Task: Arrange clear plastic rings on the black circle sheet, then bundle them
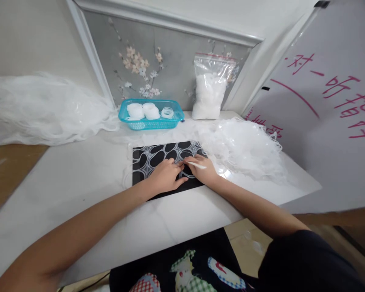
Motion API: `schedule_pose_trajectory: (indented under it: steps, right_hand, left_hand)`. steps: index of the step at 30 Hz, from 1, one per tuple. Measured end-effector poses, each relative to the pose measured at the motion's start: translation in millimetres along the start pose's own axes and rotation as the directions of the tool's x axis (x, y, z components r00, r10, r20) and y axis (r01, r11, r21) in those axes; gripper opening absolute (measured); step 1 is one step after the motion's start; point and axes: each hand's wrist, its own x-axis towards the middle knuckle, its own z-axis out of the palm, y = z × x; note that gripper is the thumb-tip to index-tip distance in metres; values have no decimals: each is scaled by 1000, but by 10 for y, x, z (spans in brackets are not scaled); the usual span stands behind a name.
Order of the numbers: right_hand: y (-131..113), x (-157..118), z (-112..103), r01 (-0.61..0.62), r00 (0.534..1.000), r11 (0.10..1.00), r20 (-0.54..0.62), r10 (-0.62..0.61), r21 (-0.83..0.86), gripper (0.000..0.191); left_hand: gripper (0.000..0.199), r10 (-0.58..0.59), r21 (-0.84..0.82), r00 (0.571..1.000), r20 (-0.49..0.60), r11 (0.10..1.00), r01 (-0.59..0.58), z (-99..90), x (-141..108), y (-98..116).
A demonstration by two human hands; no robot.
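Note:
On the white table lies a black mat (139,177) with clear, whitish rings (154,157) spread over it in a pattern. My right hand (203,170) rests on the mat's right part, its fingers closed around a slim white stick-like tool (196,165) whose blunt end points right. The tool's other end is hidden at the fingertips. My left hand (166,175) lies on the mat beside it, fingertips close to the right hand's and thumb held apart. Nothing shows in the left hand, though its fingertips partly hide the rings beneath.
Behind the mat stands a blue basket (152,125) with white ring bundles. A zip bag (209,95) of white material leans against the framed picture (176,52). Heaps of translucent rings lie right (246,150) and left (45,109). A whiteboard (322,162) borders the right.

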Motion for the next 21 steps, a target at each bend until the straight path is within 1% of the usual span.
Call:
schedule_pose_trajectory:
  steps: [1,2,3,4,6,7,9,11,13,15,17,19,21]
  right_hand:
    - [38,83,-45,-33,999,999,2,33,-27,24]
    - [105,197,-113,-91,996,995,-21,90,-37,22]
    - [196,332,-203,-185,980,982,-82,182,-31,21]
    - [305,468,-307,-327,926,945,-193,323,13,20]
    - [521,672,-513,-420,855,905,-306,418,61,29]
    - [604,711,-588,-438,804,885,-371,465,159,31]
    - [682,639,-636,-399,810,893,-376,450,207,31]
    - [656,421,-551,-315,866,921,-326,378,230,28]
    - [587,174,-403,-217,912,929,-278,303,299,25]
    - [532,3,-274,-171,930,903,-237,279,394,25]
    - [512,-55,-204,-173,935,865,-198,295,470,27]
    - [517,-32,-185,-172,942,844,-165,291,508,28]
    - [528,14,-185,-157,953,839,-144,268,522,29]
  left_hand:
    - [42,-7,-18,1000,4,1000,7,-4,3,-4]
    - [42,-12,-31,1000,6,999,13,-10,4,-9]
    - [42,-16,-38,1000,8,999,16,-20,4,-15]
    - [42,-18,-42,1000,12,999,18,-35,2,-23]
    - [44,-17,-55,999,28,998,19,-79,3,-39]
    - [45,-25,-66,999,40,997,27,-106,10,-45]
    - [46,-65,-79,997,43,995,68,-157,50,-40]
    - [47,-83,-62,997,-10,995,82,-187,133,-6]
    - [44,-26,-11,996,-87,1000,25,-183,253,57]
    - [48,61,62,990,-131,997,-53,-144,384,131]
    - [51,86,126,990,-108,989,-73,-81,488,193]
    - [51,62,163,996,-59,985,-52,-9,541,223]
    - [52,36,179,999,-34,983,-30,55,547,220]
